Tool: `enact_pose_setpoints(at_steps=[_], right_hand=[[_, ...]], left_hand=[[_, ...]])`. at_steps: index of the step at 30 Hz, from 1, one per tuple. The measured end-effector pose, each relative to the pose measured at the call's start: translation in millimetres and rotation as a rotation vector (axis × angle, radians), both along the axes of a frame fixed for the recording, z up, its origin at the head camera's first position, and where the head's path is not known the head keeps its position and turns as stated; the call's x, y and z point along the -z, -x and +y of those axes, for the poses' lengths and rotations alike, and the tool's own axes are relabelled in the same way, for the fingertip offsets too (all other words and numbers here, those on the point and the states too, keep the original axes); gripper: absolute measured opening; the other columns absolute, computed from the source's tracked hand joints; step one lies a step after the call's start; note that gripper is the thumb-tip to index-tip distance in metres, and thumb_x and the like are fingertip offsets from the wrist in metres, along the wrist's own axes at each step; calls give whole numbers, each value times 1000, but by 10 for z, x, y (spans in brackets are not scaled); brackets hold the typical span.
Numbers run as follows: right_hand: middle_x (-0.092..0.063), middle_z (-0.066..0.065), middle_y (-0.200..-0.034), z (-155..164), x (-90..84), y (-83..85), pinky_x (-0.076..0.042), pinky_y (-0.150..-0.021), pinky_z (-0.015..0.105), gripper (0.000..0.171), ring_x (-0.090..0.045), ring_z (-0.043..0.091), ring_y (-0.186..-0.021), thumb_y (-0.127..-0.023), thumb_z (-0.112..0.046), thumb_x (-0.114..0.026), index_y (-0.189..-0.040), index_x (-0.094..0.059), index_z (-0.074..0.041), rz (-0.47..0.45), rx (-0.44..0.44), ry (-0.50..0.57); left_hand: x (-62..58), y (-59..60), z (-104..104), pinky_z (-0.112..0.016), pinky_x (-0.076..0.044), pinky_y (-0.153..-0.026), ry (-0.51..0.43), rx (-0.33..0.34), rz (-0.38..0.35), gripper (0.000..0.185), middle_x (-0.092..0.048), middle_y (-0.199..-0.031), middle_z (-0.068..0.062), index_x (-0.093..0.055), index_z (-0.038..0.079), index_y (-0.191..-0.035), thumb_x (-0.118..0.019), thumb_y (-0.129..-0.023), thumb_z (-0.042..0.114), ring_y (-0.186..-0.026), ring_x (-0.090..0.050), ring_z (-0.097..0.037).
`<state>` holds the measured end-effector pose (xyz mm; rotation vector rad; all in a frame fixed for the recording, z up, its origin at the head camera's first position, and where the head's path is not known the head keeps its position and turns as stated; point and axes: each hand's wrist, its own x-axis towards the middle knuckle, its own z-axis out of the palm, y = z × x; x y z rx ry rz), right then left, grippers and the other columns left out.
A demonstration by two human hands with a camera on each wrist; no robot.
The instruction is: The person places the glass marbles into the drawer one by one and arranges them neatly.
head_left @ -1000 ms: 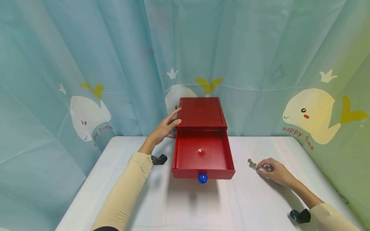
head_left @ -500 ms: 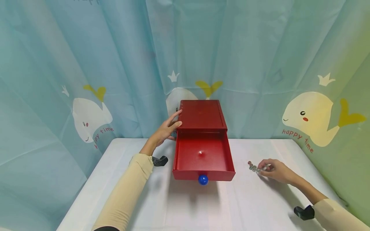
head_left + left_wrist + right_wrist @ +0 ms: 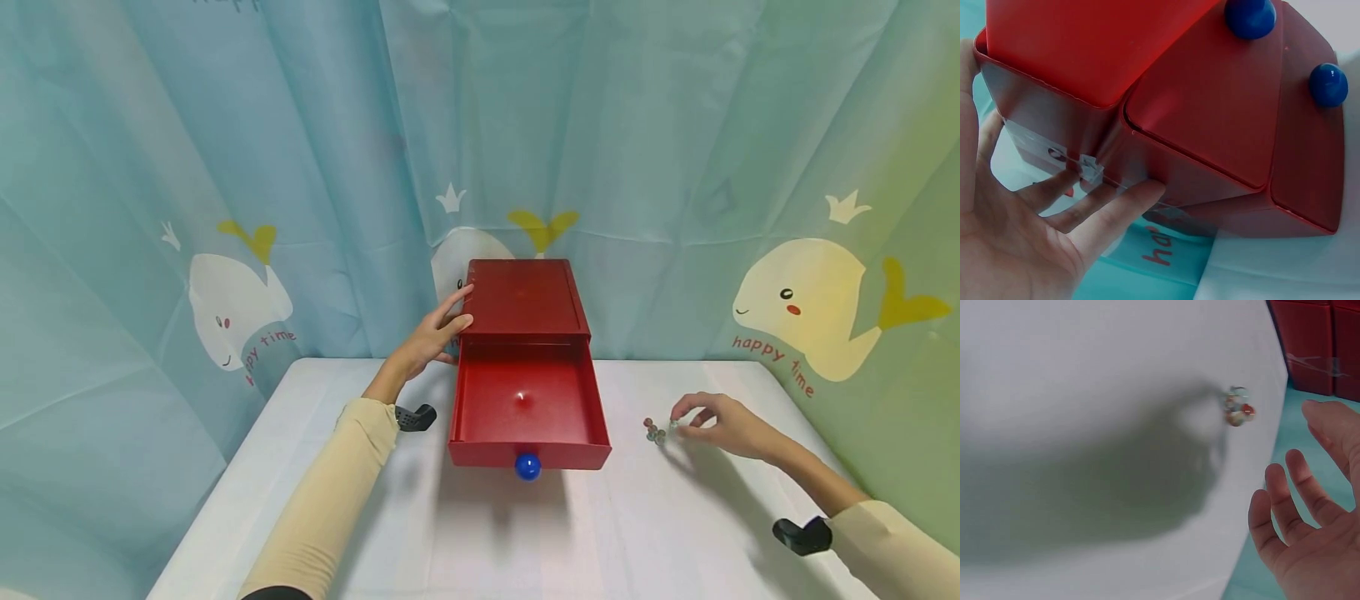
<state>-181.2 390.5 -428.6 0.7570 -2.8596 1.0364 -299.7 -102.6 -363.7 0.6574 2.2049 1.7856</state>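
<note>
My left hand (image 3: 426, 340) rests spread against the left side of a red drawer box (image 3: 525, 298); in the left wrist view its fingers touch the taped side. The box's top drawer (image 3: 529, 455) is pulled out, bare inside, with a blue knob (image 3: 528, 467) on its front. On the right, my right hand (image 3: 727, 427) pinches a small clear glass marble (image 3: 674, 424) between thumb and index finger, just above the table. Beside it lies a little cluster of glass marbles (image 3: 655, 432), clear and reddish. The right wrist view shows that cluster (image 3: 1237, 407) but hides the pinched marble.
A white cloth-covered table (image 3: 517, 550) bears everything. Behind it hangs a blue-green curtain (image 3: 637, 150) with whale prints. Lower drawers (image 3: 1210, 106) of the box are pushed in. Black wrist devices (image 3: 802, 536) sit at both wrists.
My right hand has lifted slightly away from the cluster, a clear marble now between its fingertips. The left hand stays at the box; the head view has shifted a little.
</note>
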Motion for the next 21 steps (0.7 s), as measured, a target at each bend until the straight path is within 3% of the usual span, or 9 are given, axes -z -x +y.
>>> enact_pose_setpoints(at_steps=[14,21], right_hand=[[-70,-2,-103,-58,-432,56,-56,-67,27,15,-65,6,-87,-91,-17,-80,-104,-71,-18,1,55,-11],[-72,3,-98,-121,-666,59,-55,-64,28,15,-67,8,-85,-92,-15,-78,-106,-71,-17,54,54,-2]], left_hand=[[2,5,8,-57,-57,-88,10,-10,-4,64,-34,-163,-13,-28,46,-160,-54,-103,41,-139,-47,-36],[0,-5,5,-57,-57,-89,11,-10,-2,64,-33,-163,-13,-28,45,-161,-55,-102,43,-140,-45,-37]])
